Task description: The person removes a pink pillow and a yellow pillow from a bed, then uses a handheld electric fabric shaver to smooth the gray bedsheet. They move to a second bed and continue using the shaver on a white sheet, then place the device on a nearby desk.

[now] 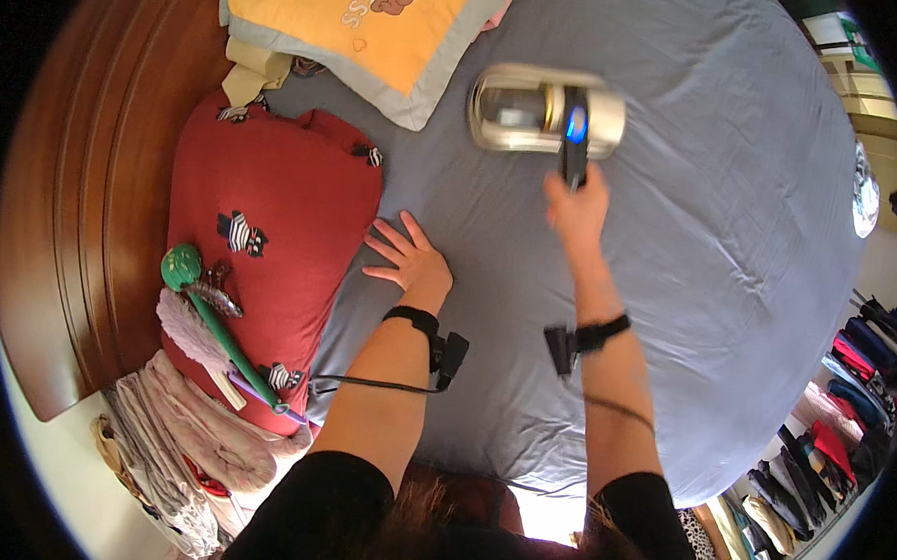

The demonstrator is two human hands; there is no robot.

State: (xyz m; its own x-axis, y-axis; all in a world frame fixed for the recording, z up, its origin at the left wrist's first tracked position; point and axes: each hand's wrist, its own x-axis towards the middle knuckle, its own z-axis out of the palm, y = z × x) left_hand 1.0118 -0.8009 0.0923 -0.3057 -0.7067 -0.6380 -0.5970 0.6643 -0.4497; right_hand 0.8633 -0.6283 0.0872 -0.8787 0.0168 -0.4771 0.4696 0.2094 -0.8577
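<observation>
Glowing blue, cream handheld vacuum (pixel 603 122), black handle (pixel 573 163), motion-blurred

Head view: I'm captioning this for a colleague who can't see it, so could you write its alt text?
The right hand grips a pale handheld appliance, apparently a bed vacuum, blurred on a grey sheet; the left hand is spread open on the sheet. A red pillow lies between the left hand and a wooden headboard.
</observation>
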